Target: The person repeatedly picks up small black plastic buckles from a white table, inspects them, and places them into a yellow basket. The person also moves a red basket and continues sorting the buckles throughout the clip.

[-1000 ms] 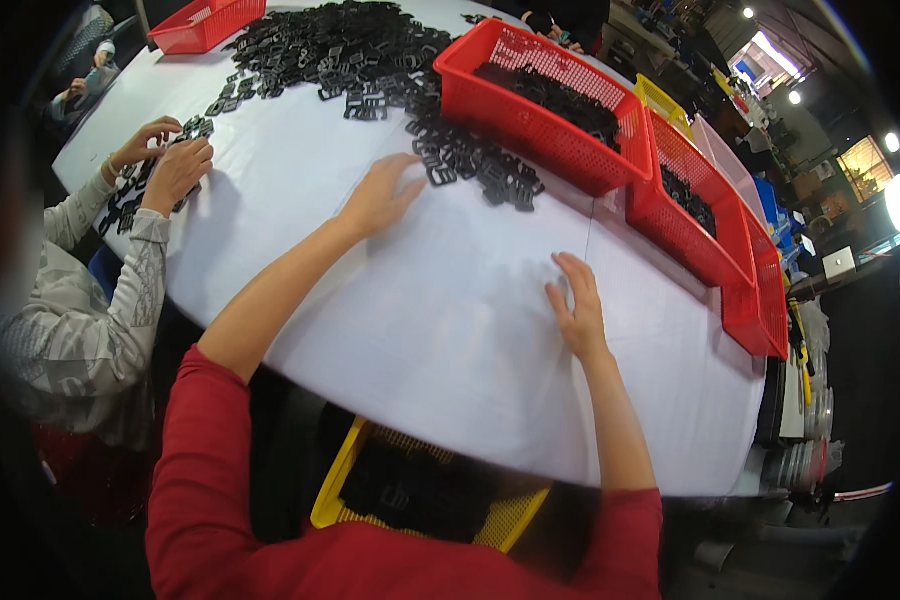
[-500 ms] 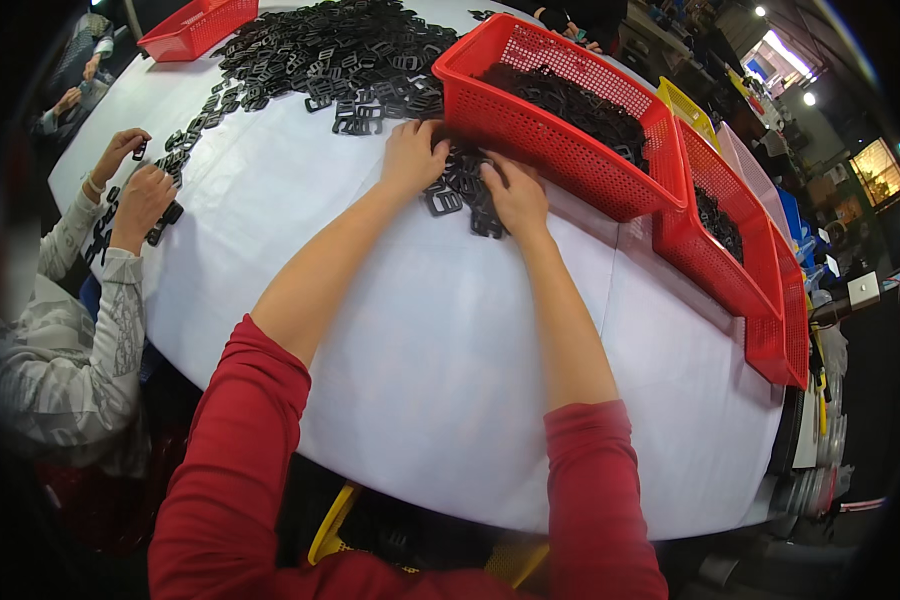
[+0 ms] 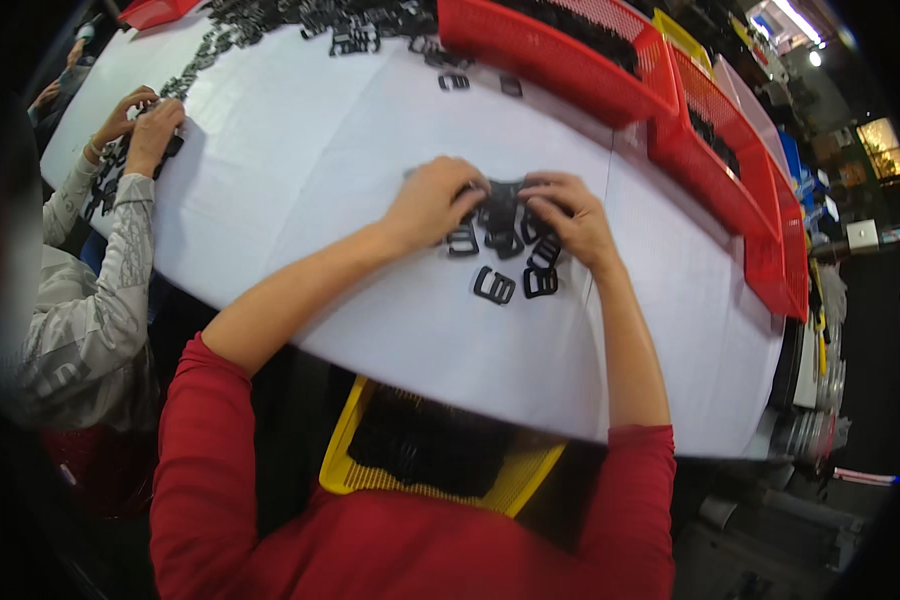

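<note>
At far left, a co-worker's hands (image 3: 152, 133) sit close together over a strip of dark pieces (image 3: 108, 185) on the white tabletop (image 3: 360, 320). To the right, a loose black pile (image 3: 280, 14) spreads along the far side and runs out of view. Below the near edge, a yellow basket (image 3: 338, 460) holds dark contents; its position close to the person's body presumably suits easy reach. The left hand (image 3: 435, 205) has its grip partly curled, fingers and thumb against the left side of a cluster of black buckles (image 3: 502, 225). The cluster lies between the two hands, apart from the pile; two single buckles lie nearer the person, one a light-edged buckle (image 3: 494, 286). The right hand (image 3: 573, 222) mirrors the left, its grip half-bent at the cluster's right side. Whether either grip pinches a piece cannot be told, as the fingers obscure the contact. This facing hold appears to keep the loose pieces bunched. At right, three red baskets (image 3: 560, 65) stand in a row; their raised, perforated walls likely serve to contain the small black parts visible in two of them.
</note>
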Action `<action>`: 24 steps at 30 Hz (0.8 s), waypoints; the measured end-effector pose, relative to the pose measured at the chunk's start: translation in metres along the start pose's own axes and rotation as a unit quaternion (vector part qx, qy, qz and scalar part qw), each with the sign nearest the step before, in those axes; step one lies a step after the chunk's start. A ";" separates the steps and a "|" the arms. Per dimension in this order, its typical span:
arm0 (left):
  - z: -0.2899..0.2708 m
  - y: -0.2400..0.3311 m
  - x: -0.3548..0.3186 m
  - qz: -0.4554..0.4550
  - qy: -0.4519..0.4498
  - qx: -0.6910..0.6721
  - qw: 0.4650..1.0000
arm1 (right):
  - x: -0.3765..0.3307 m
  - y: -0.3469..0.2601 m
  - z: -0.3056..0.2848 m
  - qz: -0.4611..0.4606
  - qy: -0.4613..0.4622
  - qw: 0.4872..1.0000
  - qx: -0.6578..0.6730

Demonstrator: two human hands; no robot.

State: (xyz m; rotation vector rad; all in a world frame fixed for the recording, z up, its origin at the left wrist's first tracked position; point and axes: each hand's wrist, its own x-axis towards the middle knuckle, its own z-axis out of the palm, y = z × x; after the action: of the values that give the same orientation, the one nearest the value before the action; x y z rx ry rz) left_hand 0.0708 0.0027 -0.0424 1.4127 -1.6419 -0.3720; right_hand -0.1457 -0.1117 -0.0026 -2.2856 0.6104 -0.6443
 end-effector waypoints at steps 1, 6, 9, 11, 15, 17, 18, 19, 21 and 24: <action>-0.006 0.006 -0.003 -0.006 0.013 0.004 1.000 | -0.014 -0.008 -0.007 0.006 0.029 0.999 -0.021; -0.031 0.035 -0.019 0.025 0.086 0.025 0.996 | -0.090 -0.066 -0.021 0.131 0.081 0.985 -0.077; -0.029 0.054 -0.057 0.132 0.083 0.091 0.984 | -0.141 -0.099 0.004 0.073 0.092 0.972 -0.204; -0.032 0.065 -0.094 0.193 0.057 0.154 0.967 | -0.162 -0.110 0.025 -0.030 0.080 0.940 -0.330; -0.022 0.077 -0.142 0.226 -0.026 0.214 0.950 | -0.182 -0.123 0.045 -0.033 0.018 0.941 -0.337; -0.022 0.084 -0.148 0.207 -0.019 0.189 0.960 | -0.182 -0.121 0.043 -0.027 0.038 0.951 -0.305; -0.019 0.082 -0.147 0.211 -0.025 0.187 0.959 | -0.180 -0.115 0.041 -0.013 0.058 0.943 -0.326; -0.016 0.087 -0.143 0.187 -0.028 0.181 0.965 | -0.174 -0.108 0.041 -0.014 0.066 0.942 -0.328; 0.003 0.102 -0.125 0.147 -0.032 0.165 0.975 | -0.169 -0.092 0.042 -0.012 0.086 0.937 -0.339; 0.026 0.093 -0.113 0.160 -0.070 0.219 0.960 | -0.167 -0.091 0.037 -0.034 0.055 0.912 -0.404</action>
State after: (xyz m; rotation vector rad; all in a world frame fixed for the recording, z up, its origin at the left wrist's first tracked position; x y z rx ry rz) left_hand -0.0151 0.1237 -0.0377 1.4202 -2.1237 0.0891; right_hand -0.2303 0.0624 -0.0084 -3.0590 0.9940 -0.6260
